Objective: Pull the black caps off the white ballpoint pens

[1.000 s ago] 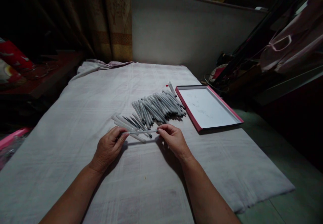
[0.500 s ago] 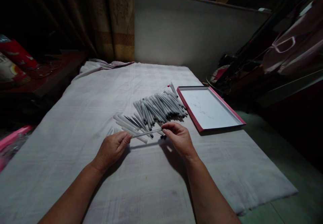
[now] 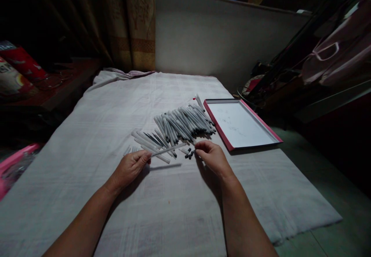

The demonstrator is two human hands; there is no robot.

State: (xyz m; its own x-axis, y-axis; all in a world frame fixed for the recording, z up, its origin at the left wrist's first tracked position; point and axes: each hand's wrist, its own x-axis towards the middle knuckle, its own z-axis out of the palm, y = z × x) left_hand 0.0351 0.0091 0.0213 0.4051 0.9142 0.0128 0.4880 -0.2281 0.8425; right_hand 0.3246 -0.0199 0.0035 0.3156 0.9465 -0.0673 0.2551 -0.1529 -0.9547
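Note:
My left hand (image 3: 131,168) is closed round one end of a translucent pen barrel (image 3: 169,149), which points right and slightly up above the cloth. No black piece shows at its free end. My right hand (image 3: 211,156) is apart from the barrel, thumb and forefinger pinched on what looks like a small black pen cap (image 3: 194,152). Several loose black caps (image 3: 187,156) lie on the cloth by those fingertips. Behind the hands spreads a heap of pens (image 3: 182,121) with black ends. Nearer my left hand lie clear barrels (image 3: 142,138) and thin dark refills (image 3: 152,138).
A shallow red-edged box lid (image 3: 243,123) with a white inside lies right of the heap. The pale checked cloth (image 3: 162,218) covers the work surface. A side table (image 3: 55,94) with packages stands at left, near a pink-rimmed container (image 3: 17,158).
My right hand has come off the barrel's end and moved slightly right and down, to the loose black caps. My left hand still holds the barrel, its free end a little higher.

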